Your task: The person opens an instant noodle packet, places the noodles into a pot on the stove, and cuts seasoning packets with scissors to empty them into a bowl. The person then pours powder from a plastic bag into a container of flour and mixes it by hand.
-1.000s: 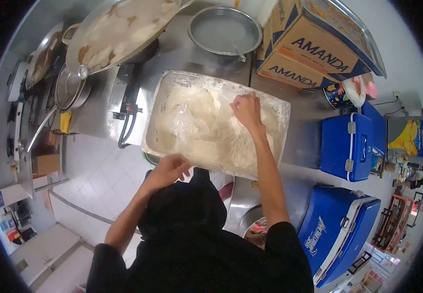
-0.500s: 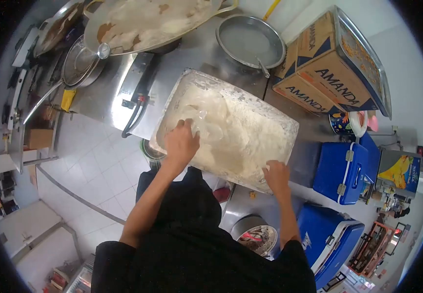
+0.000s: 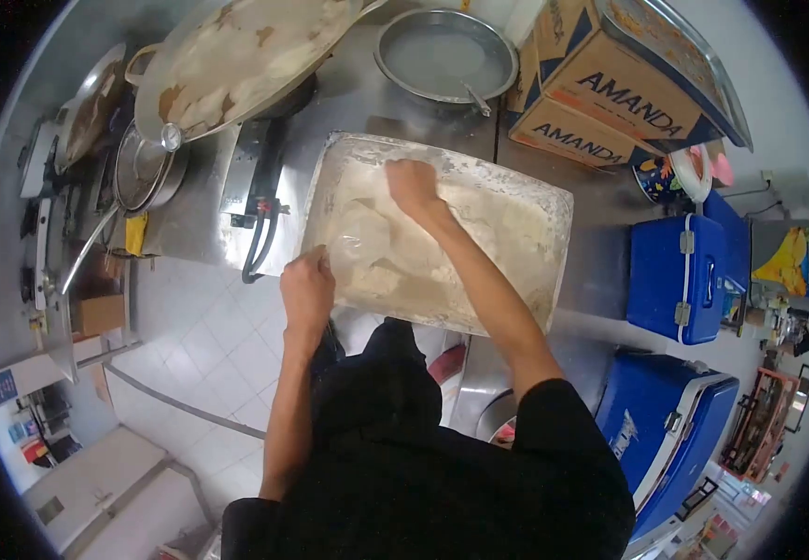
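A large rectangular metal tray (image 3: 554,201), its rim crusted white, holds a layer of pale flour (image 3: 507,238). In its left part lies a glossy, see-through pale piece (image 3: 358,238); I cannot tell if it is plastic or wet dough. My left hand (image 3: 309,285) is closed at the tray's near left corner, with the fingers curled over the rim. Over the far left half of the tray, my right hand (image 3: 414,187) is closed above the flour, slightly blurred. Whatever may be inside its fingers is hidden.
A wide pan (image 3: 227,112) of white-coated pieces stands back left, beside a strainer (image 3: 143,177). A metal bowl of cloudy liquid (image 3: 446,61) sits behind the tray. Cardboard boxes (image 3: 610,103) and blue coolers (image 3: 670,280) stand to the right.
My right hand has gone from the tray's right near edge to its far left half. My left hand has drawn back from the glossy piece to the near left corner. The view has shifted.
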`<state>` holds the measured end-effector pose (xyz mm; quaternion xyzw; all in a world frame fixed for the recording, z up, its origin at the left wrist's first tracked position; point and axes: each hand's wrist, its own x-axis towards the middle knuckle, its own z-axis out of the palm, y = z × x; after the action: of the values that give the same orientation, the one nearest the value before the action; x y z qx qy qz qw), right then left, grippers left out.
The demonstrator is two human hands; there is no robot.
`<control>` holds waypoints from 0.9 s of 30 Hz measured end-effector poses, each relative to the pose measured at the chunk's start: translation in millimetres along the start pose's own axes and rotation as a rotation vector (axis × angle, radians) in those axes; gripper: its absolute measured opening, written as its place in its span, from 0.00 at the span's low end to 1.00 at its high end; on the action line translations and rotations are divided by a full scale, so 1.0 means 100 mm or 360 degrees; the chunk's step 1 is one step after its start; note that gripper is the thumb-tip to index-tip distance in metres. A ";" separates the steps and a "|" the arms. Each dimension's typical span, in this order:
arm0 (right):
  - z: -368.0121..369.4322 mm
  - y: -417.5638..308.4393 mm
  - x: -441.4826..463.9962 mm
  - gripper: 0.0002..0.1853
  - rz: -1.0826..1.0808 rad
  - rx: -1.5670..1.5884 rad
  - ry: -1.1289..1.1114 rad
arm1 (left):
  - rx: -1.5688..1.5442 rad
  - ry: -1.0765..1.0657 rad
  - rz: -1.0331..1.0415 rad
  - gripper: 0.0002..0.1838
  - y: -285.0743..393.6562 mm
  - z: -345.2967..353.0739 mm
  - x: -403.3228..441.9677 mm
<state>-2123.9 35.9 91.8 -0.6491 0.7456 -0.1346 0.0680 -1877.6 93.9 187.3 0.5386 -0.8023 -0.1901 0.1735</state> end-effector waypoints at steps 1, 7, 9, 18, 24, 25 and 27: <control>-0.19 0.03 -0.11 0.07 0.0026 0.0060 0.0084 | -0.0010 0.0018 -0.0026 0.07 -0.03 -0.01 0.01; -1.32 0.30 -0.67 0.06 0.0281 0.0276 0.0301 | -0.0250 0.0196 0.0210 0.10 -0.03 -0.08 0.07; -1.62 0.34 -0.99 0.04 0.0313 0.0365 0.0601 | -0.0311 0.0198 0.0218 0.11 0.03 -0.13 0.12; -1.41 0.71 -2.15 0.09 0.1097 -0.0347 0.0107 | -0.0386 -0.0046 0.0673 0.12 0.29 -0.61 0.36; -0.42 0.57 -1.52 0.09 0.0658 0.0833 0.0280 | -0.0146 -0.0191 0.0911 0.13 0.47 -0.65 0.52; -0.29 0.63 -1.37 0.09 0.0595 0.0462 0.0155 | -0.0112 -0.0181 0.0939 0.13 0.47 -0.61 0.53; -0.09 0.77 -1.12 0.09 0.0760 0.0103 0.0099 | -0.0080 -0.0187 0.0955 0.12 0.47 -0.55 0.49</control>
<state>-2182.8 157.0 69.8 -0.4474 0.8749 -0.1585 0.0958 -1905.9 57.7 261.9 0.2614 -0.9292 -0.1810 0.1885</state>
